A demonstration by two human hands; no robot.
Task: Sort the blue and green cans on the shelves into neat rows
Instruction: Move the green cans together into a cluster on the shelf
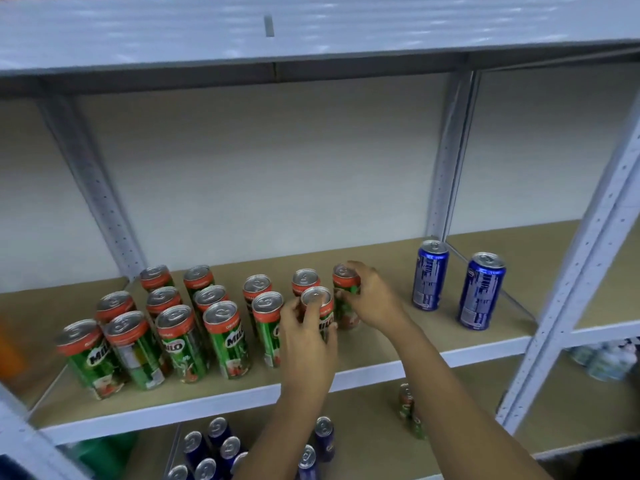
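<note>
On the middle shelf [433, 355]: pretty much all the action is here, both arms reaching in from the bottom of the view.
Left hand [306, 341]: fingers curled round a green Milo can [317, 299] at the front of the bunch, gripping it by the sides, can upright on the board.
Right hand [369, 296]: wrapped round a second Milo can [344, 282] just behind and to the right of the first one, also upright. The two held cans are close together, can't really tell if they touch.
Milo group [180, 327]: the rest of the green cans with red tops stand to the left in rough rows running front to back, packed close, all upright, some labels facing forward and some turned away.
Blue cans [481, 289]: two of them stand well apart from the green lot, over on the right end of the same shelf, one further back [429, 275] near the grey upright [453, 150], the other closer to the front.
Lower shelf [460, 410]: a cluster of blue cans [211, 448] at the bottom left, one more blue can [325, 436] next to the left forearm, and a couple of green cans [407, 401] just right of the right forearm, kinda blurry.
Right bay: some pale bottles [602, 362] low down, too blurred to say what they are.
</note>
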